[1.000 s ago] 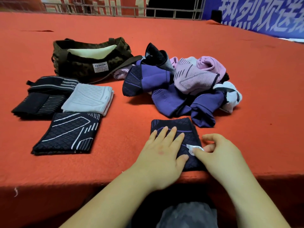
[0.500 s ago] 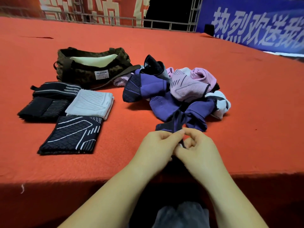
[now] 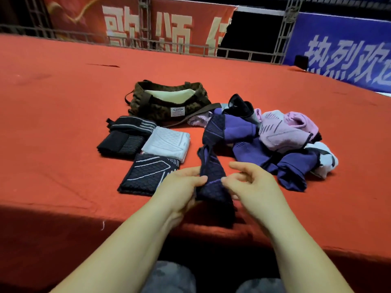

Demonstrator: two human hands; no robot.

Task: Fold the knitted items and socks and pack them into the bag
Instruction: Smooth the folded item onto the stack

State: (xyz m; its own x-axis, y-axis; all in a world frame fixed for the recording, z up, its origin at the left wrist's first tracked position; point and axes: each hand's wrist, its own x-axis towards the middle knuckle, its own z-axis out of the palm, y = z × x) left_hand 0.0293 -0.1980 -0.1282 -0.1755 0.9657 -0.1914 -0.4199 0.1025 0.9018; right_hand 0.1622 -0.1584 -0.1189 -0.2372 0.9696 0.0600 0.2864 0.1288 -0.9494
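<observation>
Red cloth is covering the table [image 3: 63, 127], and in the head view its near edge is running across just in front of the forearms, dropping into shadow below. Wide bare cloth is lying open to the left and behind the bag, and more to the right of the heap; a metal railing [image 3: 190, 47] is standing along the far edge, with banners behind it. The left hand [image 3: 179, 187] is pinching the left side of a dark navy knitted piece [image 3: 213, 182] between thumb and curled fingers. The right hand [image 3: 251, 182] is gripping its right side, thumb and forefinger closed on the fabric, the other fingers loosely bent above. Both hands are sitting close together, the piece bunching between them and lifting off the cloth near the table's front edge, its top end rising toward the heap. The olive bag [image 3: 167, 102] is standing open farther back, well apart from the hands. Four folded pieces are lying left of the hands: a navy patterned one [image 3: 146, 174], a white one [image 3: 167, 144], and two black ones [image 3: 124, 136]. An unfolded heap [image 3: 275, 140] of purple, pink and white knits is lying to the right, touching the bag's strap.
</observation>
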